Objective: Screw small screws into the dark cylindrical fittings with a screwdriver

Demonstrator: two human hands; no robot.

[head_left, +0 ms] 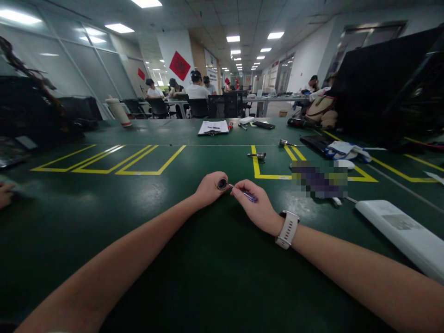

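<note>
My left hand is closed around a small round metal part, its dark hollow end facing me. In my right hand is a screwdriver with a clear purple handle, pinched between thumb and fingers. Its thin shaft points left and reaches the metal part's side; whether the tip touches is too small to tell. Both hands are close together above the green table. Farther off lie a metal part with a shaft and a similar one, near yellow tape.
A white power strip lies at the right, near a blurred purple patch. A clipboard, phone and gloves are farther back. Another person's hand shows at the left edge. A white bottle stands back left.
</note>
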